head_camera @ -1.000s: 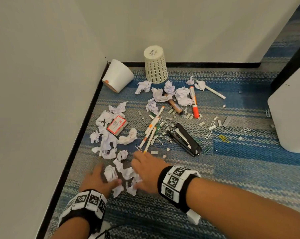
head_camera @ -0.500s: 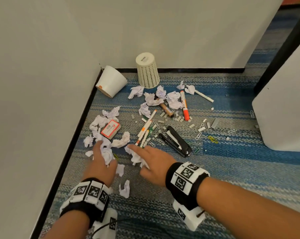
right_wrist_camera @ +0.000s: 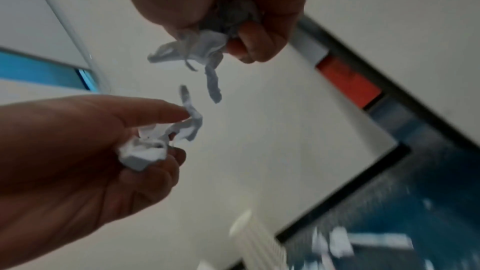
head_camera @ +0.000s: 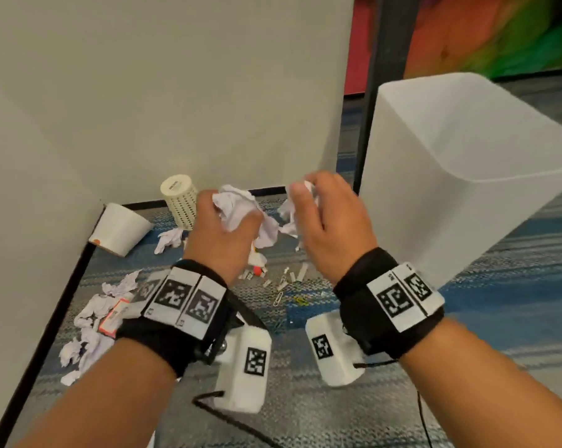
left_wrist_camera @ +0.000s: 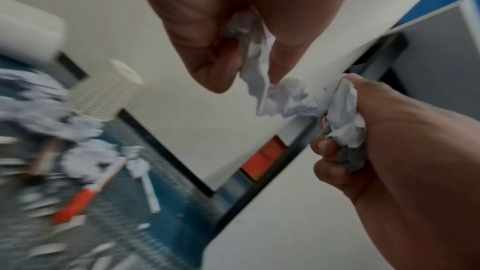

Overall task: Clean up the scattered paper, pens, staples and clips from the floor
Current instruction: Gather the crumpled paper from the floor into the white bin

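Both hands are holding wads of crumpled white paper up in the middle of the frame, probably so they can go into the tall translucent white plastic bin point(head_camera: 460, 176) standing at the right. The left hand point(head_camera: 223, 234) is curling its fingers round one crumpled white paper wad point(head_camera: 237, 206), and the right hand point(head_camera: 329, 221) is clenching a smaller crumpled paper scrap point(right_wrist_camera: 207, 46), both raised side by side, knuckles toward the viewer. More white paper scraps point(head_camera: 92, 321), an orange marker pen point(left_wrist_camera: 78, 202) and silver paper clips point(head_camera: 281, 294) are lying on the blue striped carpet point(head_camera: 305, 415) at lower left.
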`<action>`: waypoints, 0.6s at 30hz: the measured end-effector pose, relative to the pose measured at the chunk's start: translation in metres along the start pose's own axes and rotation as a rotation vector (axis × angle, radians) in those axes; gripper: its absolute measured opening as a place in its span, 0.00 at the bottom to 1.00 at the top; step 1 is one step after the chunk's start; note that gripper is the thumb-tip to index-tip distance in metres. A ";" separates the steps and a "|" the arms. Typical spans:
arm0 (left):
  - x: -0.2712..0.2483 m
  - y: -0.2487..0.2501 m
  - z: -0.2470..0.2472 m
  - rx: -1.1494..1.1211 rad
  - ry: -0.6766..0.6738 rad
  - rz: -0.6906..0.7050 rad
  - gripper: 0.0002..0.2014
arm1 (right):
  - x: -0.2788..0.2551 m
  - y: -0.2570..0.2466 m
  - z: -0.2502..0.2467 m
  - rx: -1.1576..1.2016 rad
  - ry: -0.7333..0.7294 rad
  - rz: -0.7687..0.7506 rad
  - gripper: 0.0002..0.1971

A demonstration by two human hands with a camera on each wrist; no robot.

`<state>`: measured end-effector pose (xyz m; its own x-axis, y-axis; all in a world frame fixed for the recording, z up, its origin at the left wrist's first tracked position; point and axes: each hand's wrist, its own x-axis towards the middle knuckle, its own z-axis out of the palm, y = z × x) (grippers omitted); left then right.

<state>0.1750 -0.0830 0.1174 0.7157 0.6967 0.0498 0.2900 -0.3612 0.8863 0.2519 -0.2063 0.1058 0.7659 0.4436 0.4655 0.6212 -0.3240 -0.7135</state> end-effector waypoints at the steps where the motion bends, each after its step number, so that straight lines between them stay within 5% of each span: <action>1: 0.003 0.018 0.010 -0.060 -0.015 0.025 0.18 | 0.006 0.001 -0.019 -0.006 0.084 -0.003 0.14; 5: 0.009 0.091 0.048 -0.289 -0.091 0.103 0.24 | 0.024 0.002 -0.094 -0.024 0.426 -0.091 0.12; 9: 0.006 0.147 0.091 -0.236 -0.140 0.231 0.22 | 0.032 0.023 -0.145 -0.166 0.666 -0.046 0.20; 12: 0.004 0.164 0.115 -0.204 -0.180 0.320 0.23 | 0.033 0.042 -0.155 -0.228 0.679 0.021 0.23; 18: 0.003 0.159 0.126 -0.198 -0.384 0.365 0.16 | 0.029 0.061 -0.163 -0.194 0.410 0.173 0.23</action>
<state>0.3034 -0.2169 0.2005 0.9379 0.2590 0.2310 -0.1183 -0.3873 0.9143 0.3391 -0.3499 0.1608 0.8385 0.0168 0.5446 0.4690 -0.5308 -0.7058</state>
